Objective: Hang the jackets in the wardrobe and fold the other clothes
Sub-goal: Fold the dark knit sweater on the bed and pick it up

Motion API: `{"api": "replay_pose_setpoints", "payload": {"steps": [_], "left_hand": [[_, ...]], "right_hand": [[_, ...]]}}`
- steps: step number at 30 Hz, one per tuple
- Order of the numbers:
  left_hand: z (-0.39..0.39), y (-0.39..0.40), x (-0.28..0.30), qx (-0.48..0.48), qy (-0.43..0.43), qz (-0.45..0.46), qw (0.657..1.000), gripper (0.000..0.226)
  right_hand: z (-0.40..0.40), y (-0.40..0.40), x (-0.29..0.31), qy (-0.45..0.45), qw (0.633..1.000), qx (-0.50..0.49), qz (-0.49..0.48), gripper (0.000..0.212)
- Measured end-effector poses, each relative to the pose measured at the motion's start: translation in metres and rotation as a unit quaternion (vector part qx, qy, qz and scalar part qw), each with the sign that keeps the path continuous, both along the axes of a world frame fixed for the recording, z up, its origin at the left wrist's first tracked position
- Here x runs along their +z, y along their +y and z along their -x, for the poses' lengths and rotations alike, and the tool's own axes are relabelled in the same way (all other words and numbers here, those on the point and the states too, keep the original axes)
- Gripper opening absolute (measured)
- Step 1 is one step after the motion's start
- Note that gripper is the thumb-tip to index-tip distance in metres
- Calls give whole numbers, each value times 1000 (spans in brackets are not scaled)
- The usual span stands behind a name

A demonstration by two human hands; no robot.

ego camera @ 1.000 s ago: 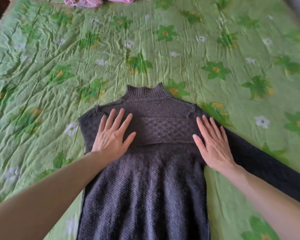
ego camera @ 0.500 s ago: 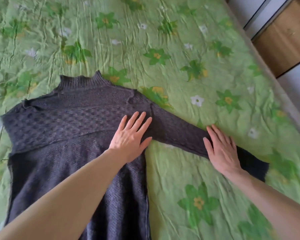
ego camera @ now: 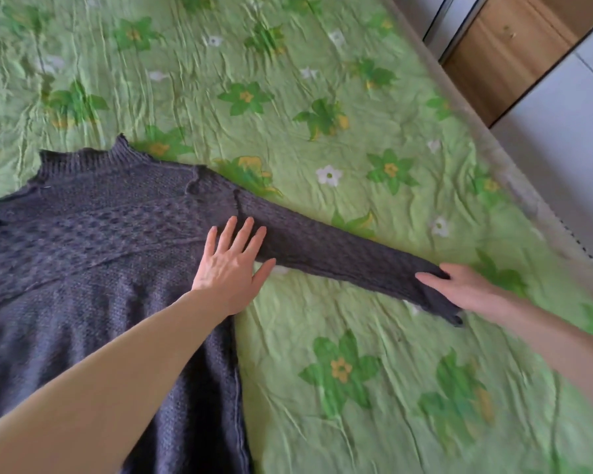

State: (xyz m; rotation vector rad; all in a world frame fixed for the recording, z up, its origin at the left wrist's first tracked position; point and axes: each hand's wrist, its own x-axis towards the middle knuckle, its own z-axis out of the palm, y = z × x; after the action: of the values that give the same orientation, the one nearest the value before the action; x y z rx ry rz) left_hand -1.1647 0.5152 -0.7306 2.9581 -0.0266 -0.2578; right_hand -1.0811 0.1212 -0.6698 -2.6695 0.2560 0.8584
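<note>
A dark grey knitted sweater with a ribbed high collar lies flat on the bed, its body running down to the lower left. Its right sleeve stretches out to the right across the cover. My left hand presses flat, fingers spread, on the sweater at the armpit where the sleeve begins. My right hand grips the cuff end of the sleeve, thumb over the fabric and fingers behind it; the cuff's tip hangs below the hand.
The bed cover is crumpled green fabric with a flower print. The bed's right edge runs diagonally; beyond it are a wooden panel and white surfaces.
The view swung right. My left hand slid to the armpit area and stayed flat. My right hand slid along the sleeve from the shoulder to the cuff and now grips it.
</note>
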Motion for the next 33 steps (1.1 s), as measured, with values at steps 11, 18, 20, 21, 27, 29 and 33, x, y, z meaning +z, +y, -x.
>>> {"api": "replay_pose_setpoints", "payload": {"steps": [11,18,20,21,27,29,33], "left_hand": [[15,-71,83,193,38,536,821,38],[17,-25,91,277,6,628,727,37],[19,0,90,286,-11,635,718,27],[20,12,92,300,-11,649,699,25],[24,89,110,406,2,710,575,34],[27,117,116,431,-5,739,517,42],[39,169,114,382,-17,679,627,29]], "right_hand": [[26,148,44,-9,948,-30,-317,21],[38,210,52,-53,897,-52,-436,46],[31,220,44,-126,897,-44,-421,44],[27,223,40,-167,899,-33,-403,36],[10,252,1,-218,942,194,-167,51],[7,265,-4,-235,939,210,-140,48],[-8,292,1,-220,931,265,-123,43]]}}
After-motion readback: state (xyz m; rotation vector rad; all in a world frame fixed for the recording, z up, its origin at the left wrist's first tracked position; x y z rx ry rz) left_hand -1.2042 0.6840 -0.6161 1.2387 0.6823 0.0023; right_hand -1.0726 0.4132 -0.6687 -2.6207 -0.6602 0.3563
